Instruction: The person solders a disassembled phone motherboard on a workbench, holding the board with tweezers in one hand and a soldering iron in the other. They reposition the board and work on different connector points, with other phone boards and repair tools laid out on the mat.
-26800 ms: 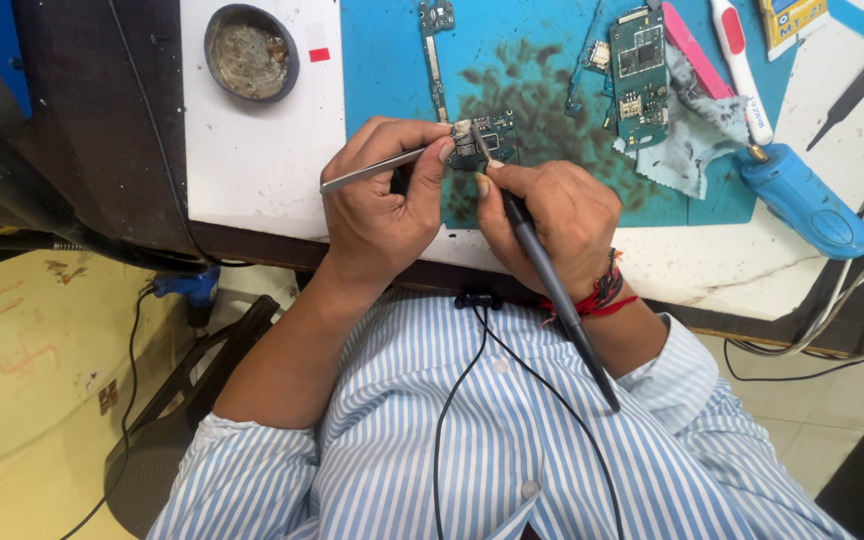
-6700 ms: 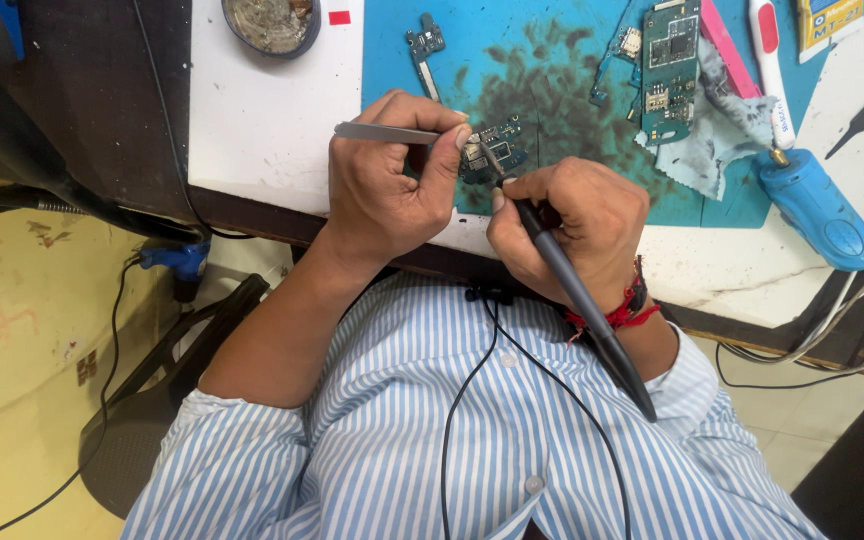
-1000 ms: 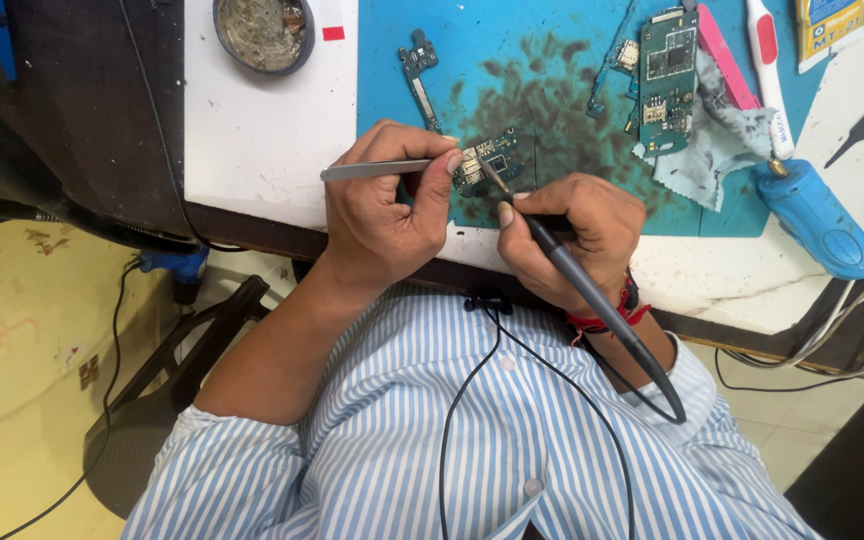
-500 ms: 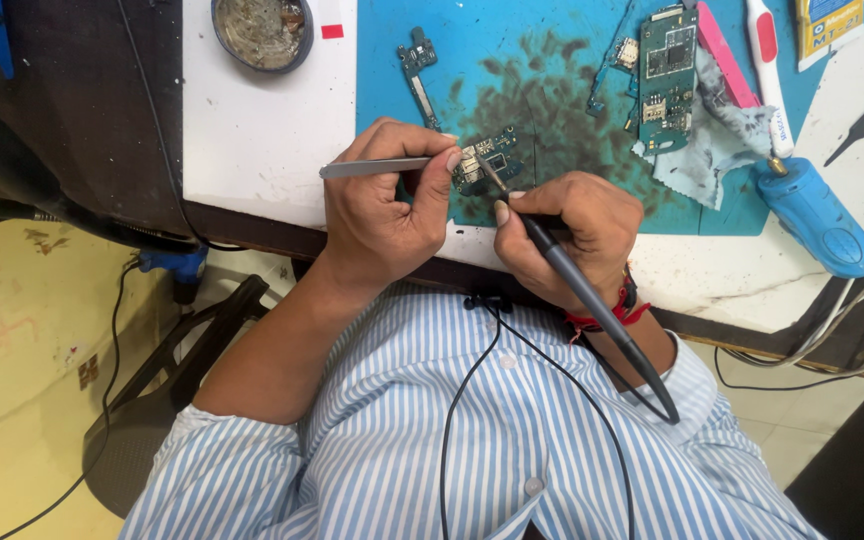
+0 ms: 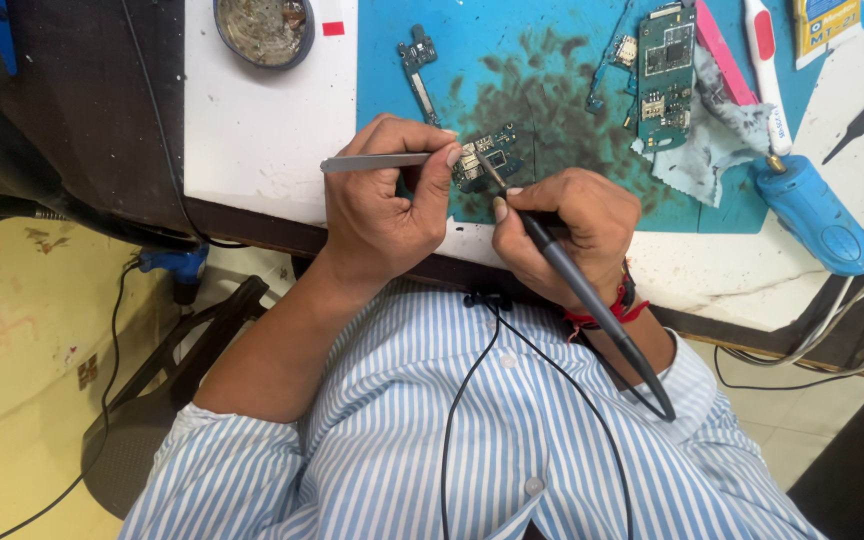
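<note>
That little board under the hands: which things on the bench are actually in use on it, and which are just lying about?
In use:
- small board
- tweezers in the left hand
- soldering iron in the right hand
- blue mat under the board

Lying about:
- round tin
- narrow board strip
- green board
- grey cloth
- blue tool

Left hand (image 5: 387, 205) fingers curled; right hand (image 5: 562, 230) fingers pinched.
</note>
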`<state>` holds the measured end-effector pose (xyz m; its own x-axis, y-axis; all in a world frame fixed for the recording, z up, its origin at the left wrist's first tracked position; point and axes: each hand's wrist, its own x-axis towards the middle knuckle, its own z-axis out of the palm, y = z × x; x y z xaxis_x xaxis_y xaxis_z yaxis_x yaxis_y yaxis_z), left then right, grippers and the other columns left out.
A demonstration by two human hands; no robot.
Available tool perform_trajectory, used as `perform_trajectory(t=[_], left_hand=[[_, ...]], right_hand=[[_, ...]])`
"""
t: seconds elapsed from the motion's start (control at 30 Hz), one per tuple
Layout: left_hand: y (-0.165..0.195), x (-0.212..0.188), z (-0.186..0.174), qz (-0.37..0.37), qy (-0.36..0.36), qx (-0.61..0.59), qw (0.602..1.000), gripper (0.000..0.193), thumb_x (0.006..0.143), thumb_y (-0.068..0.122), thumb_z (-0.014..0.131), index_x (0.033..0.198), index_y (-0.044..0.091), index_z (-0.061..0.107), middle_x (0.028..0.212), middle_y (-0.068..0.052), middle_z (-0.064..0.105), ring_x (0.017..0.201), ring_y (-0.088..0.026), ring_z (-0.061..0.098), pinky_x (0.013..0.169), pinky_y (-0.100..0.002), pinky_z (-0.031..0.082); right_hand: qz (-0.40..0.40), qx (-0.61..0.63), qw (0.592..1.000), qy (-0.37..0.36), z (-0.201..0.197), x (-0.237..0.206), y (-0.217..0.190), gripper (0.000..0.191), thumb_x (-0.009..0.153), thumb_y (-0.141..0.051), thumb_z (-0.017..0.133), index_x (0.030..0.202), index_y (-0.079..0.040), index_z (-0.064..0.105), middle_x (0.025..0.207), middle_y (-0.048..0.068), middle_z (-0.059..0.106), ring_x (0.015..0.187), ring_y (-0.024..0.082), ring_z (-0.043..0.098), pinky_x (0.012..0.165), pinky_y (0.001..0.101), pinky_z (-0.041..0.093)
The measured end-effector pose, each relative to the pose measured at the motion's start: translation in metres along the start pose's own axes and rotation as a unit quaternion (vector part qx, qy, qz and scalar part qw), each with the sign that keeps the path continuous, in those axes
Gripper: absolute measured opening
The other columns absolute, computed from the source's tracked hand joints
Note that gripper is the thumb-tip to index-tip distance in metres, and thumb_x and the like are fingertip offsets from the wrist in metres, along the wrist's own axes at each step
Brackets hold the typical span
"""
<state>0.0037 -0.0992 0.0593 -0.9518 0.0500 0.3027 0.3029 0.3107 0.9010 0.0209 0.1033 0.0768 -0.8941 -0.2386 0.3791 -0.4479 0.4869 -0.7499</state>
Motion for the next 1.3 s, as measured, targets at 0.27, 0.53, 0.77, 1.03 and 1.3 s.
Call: perform_trajectory(t=[0.27, 0.53, 0.77, 1.03, 1.3], left_hand=[[0.0006, 0.0005, 0.0001, -0.001, 0.000, -0.005, 1.000, 0.007, 0.103, 0.005, 0.073, 0.103, 0.002, 0.067, 0.092, -0.009, 0.070, 0.077, -0.014, 0.068, 0.066, -0.027, 0.053], [0.0018, -0.0003, 0.0009, -0.003, 0.000, 0.001, 1.000, 0.006, 0.103, 0.005, 0.072, 0.103, 0.001, 0.067, 0.091, -0.009, 0.070, 0.075, -0.014, 0.068, 0.064, -0.026, 0.052], [0.0004, 0.0006, 0.0012, 0.005, 0.000, -0.001, 1.000, 0.006, 0.103, 0.005, 0.072, 0.103, 0.002, 0.067, 0.091, -0.009, 0.070, 0.076, -0.014, 0.068, 0.065, -0.026, 0.053], [0.0015, 0.0000, 0.0008, -0.007, -0.001, -0.001, 1.000, 0.006, 0.102, 0.005, 0.073, 0.103, 0.002, 0.067, 0.089, -0.009, 0.070, 0.073, -0.014, 0.067, 0.063, -0.027, 0.052], [0.0011, -0.0005, 0.0015, -0.007, -0.001, 0.000, 1.000, 0.006, 0.103, 0.005, 0.073, 0.102, 0.001, 0.067, 0.090, -0.009, 0.070, 0.074, -0.014, 0.067, 0.063, -0.027, 0.052]], right_hand=[[0.002, -0.009, 1.000, -0.002, -0.0001, -0.0004, -0.0002, 0.020, 0.084, 0.001, 0.083, 0.091, -0.003, 0.065, 0.082, 0.009, 0.068, 0.068, 0.022, 0.066, 0.060, 0.0303, 0.049], [0.001, -0.007, 1.000, 0.004, 0.0012, -0.0006, 0.0003, 0.020, 0.083, 0.001, 0.083, 0.091, -0.002, 0.066, 0.082, 0.010, 0.069, 0.069, 0.022, 0.067, 0.062, 0.0310, 0.050], [0.005, -0.015, 1.000, 0.001, 0.0006, -0.0012, 0.0001, 0.019, 0.083, 0.001, 0.083, 0.091, -0.002, 0.066, 0.083, 0.009, 0.069, 0.069, 0.022, 0.067, 0.063, 0.0319, 0.050], [0.009, -0.020, 1.000, 0.001, 0.0013, -0.0016, -0.0010, 0.019, 0.083, 0.001, 0.084, 0.092, -0.002, 0.067, 0.082, 0.009, 0.069, 0.069, 0.022, 0.067, 0.062, 0.0311, 0.050], [0.023, -0.014, 1.000, 0.003, 0.0008, -0.0029, -0.0003, 0.020, 0.085, 0.001, 0.085, 0.093, -0.001, 0.067, 0.081, 0.008, 0.068, 0.066, 0.020, 0.067, 0.062, 0.0314, 0.049]])
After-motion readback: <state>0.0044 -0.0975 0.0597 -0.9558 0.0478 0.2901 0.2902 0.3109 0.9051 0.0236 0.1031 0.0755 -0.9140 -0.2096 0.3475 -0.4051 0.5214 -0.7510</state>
